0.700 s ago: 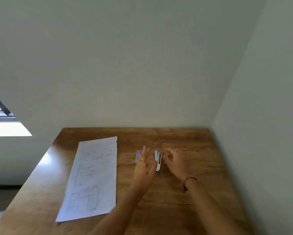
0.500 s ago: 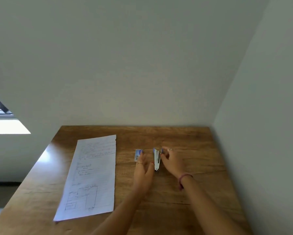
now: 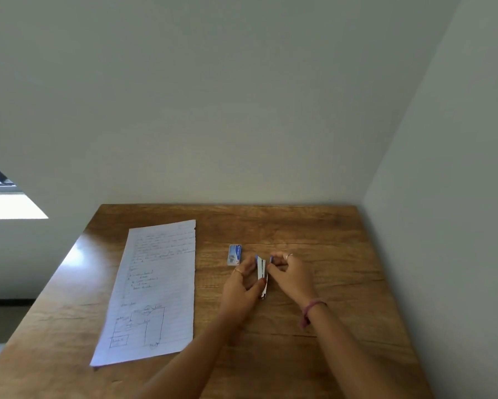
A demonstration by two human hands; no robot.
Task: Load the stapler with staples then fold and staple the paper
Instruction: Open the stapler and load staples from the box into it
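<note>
A small blue and silver stapler (image 3: 261, 270) lies on the wooden table (image 3: 314, 283) between my two hands. My left hand (image 3: 242, 286) grips its near end from the left. My right hand (image 3: 292, 276) pinches its far end from the right. A small blue and white staple box (image 3: 234, 254) lies flat just left of the stapler, apart from my hands. A lined sheet of paper (image 3: 152, 289) with handwriting and a diagram lies flat on the left half of the table.
The table sits in a corner, with a white wall behind it and another (image 3: 443, 226) along its right edge. Beyond the table's left edge there is a drop to the floor and a bright window (image 3: 8, 205).
Both hands have come down and closed around the stapler. The left hand has moved from near the staple box onto the stapler's near end.
</note>
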